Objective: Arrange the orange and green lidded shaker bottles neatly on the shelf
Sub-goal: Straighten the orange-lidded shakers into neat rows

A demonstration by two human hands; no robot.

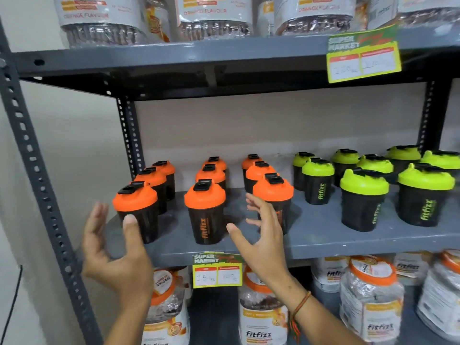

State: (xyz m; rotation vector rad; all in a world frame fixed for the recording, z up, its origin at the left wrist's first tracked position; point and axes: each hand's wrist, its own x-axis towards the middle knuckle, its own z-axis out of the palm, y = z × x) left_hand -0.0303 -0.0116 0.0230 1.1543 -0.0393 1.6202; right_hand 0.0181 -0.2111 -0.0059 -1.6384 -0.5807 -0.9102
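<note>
Nearly done: orange bottles (205,212) in three files toward shelf (323,241) left end, green bottles (364,199) looser toward right end, left hand (117,247) and right hand (261,235) open, gripping nothing.

Shop: grey slotted metal shelving (323,242), "Super Market" price tags (217,270), rows of identical jars (371,300).

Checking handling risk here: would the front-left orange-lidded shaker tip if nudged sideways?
Probably easily: the front-left orange-lidded shaker narrows toward its base and carries a wide lid. It looks like empty plastic, so likely light. The smooth shelf may let it slide first.
</note>
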